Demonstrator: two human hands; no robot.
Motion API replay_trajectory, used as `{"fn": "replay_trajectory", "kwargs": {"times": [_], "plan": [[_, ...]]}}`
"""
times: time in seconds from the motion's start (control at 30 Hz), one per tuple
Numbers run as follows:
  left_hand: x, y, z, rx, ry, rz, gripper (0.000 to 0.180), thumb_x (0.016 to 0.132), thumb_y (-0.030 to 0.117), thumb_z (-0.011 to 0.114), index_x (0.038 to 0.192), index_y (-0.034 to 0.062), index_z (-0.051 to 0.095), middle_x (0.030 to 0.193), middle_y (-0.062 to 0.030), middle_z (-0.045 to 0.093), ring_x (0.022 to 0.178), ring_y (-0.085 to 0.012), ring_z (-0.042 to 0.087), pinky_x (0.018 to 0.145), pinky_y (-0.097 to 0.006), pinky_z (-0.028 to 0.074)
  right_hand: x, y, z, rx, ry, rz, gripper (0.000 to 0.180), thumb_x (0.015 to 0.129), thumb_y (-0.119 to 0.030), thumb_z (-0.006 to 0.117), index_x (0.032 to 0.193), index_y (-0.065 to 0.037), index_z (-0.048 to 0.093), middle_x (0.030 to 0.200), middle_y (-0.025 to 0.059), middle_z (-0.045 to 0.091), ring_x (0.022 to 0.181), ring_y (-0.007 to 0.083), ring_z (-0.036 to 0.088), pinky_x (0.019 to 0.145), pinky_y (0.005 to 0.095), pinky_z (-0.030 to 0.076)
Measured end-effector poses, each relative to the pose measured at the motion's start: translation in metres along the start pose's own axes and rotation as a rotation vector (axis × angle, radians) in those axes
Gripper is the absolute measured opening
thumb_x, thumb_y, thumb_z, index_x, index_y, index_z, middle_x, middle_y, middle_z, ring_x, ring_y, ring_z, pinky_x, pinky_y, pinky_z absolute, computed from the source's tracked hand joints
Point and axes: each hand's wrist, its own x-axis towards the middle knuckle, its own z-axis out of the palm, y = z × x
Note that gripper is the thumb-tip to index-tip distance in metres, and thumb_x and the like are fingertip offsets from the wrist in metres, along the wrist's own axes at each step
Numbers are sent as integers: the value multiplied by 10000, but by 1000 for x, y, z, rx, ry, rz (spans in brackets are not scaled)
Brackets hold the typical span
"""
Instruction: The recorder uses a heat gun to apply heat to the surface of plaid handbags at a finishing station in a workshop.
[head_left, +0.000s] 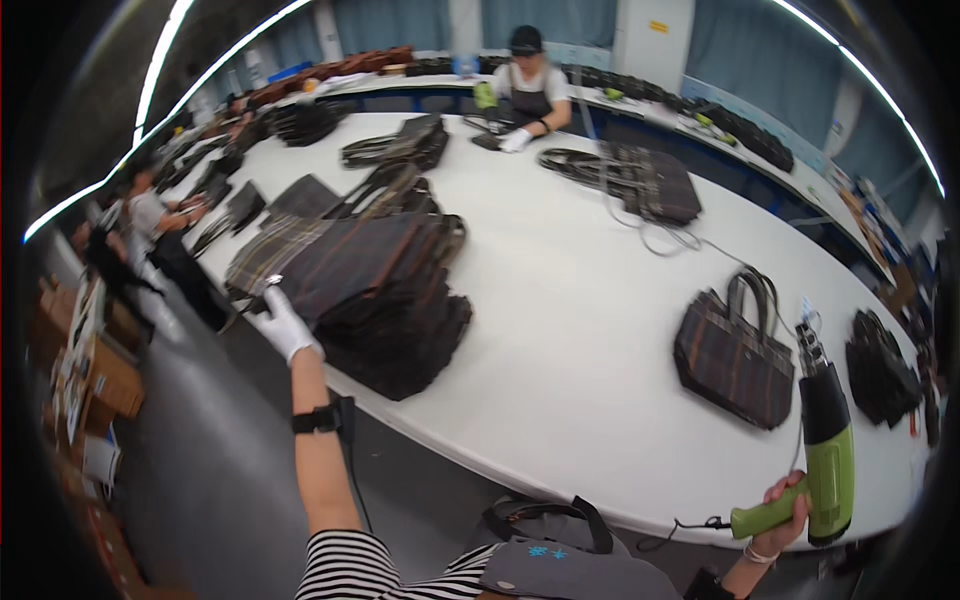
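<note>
My left hand [285, 325], in a white glove, reaches to the near left corner of a tall stack of dark plaid bags [385, 300]. Its fingers close at the edge of the top plaid bag [330, 250]; part of the grip is blurred. At the lower right, my bare right hand [785, 515] is wrapped round the handle of a green and black heat gun [829, 460], whose metal nozzle points up. A single plaid handbag [735, 355] with dark handles stands on the white table just left of the heat gun.
The white table [560, 350] curves across the view. Across it, a person [530, 90] works with a green tool. More bags [650, 185] lie at the far side, and dark bags [880, 370] at the right edge. A thin cable [735, 258] crosses the table. People stand at the left.
</note>
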Motion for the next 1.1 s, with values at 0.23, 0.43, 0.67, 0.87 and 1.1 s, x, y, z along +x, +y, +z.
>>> {"fn": "replay_trajectory", "kwargs": {"times": [0.23,0.43,0.67,0.87,1.1], "plan": [[-185,38,18,114,-317,829,302,898,39,537,1181,-52,480,1136,-174,557,1027,-239,558,936,-357,443,-22,-17,-7,-54,137,-141,406,828,-154,522,1178,13,400,957,127,487,728,186,518,595,305,472],[-384,-65,108,98,-1567,-556,342,915,319,539,1038,5,597,915,-90,639,797,-169,627,732,-286,506,-61,-42,-47,-98,256,-204,431,828,-168,526,1200,1,388,955,120,479,737,180,512,591,306,477],[-562,-93,186,426,-1864,-973,717,827,640,478,1064,-32,556,916,-151,643,758,-248,658,688,-340,520,-106,-71,-81,-184,374,-189,438,852,-126,493,1243,10,351,970,119,468,736,176,500,622,299,463],[-617,-93,219,346,-1527,-1102,629,830,543,562,1098,-25,517,935,-182,638,702,-297,665,574,-396,539,-122,-85,-115,-197,460,-152,405,869,-117,480,1237,-2,357,994,115,464,753,164,498,622,300,460],[-588,-78,196,-31,-1242,-1028,315,875,260,590,1007,-14,510,828,-160,620,534,-270,643,445,-329,521,-92,-84,-146,-209,420,-23,384,866,-120,476,1214,2,366,1004,115,471,773,159,507,634,285,469]]}}
